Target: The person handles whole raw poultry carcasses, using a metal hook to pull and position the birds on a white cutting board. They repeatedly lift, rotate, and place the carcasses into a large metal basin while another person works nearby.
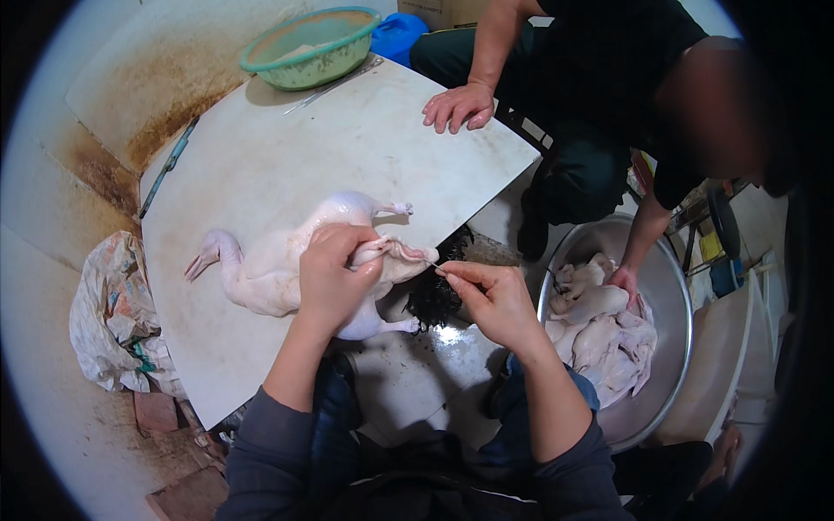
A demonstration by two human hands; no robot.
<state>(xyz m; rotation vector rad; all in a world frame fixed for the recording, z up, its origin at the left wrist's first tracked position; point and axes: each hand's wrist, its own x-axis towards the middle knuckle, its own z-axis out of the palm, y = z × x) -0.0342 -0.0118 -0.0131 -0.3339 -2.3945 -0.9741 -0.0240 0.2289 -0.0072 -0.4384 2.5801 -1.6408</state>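
Note:
A plucked duck [271, 276] lies on a white board table, its head and bill toward the left and its tail end past the right edge. My left hand [334, 271] is closed on the pale skin near the duck's tail, drawing up a fold. Close by, my right hand [493, 302] pinches a thin, dark, needle-like piece [435, 266] between thumb and fingertips. Its tip meets the tail end; how far it goes in cannot be made out. One leg points to the far side, the other toward me.
A co-worker's hand [460, 106] rests flat on the table [234, 165]; their other hand [624, 283] reaches into a metal basin [676, 347] of plucked birds. A green bowl [308, 62] and a blue-handled tool [170, 163] lie at the table's edges. Dark feathers [432, 300] hang below the duck.

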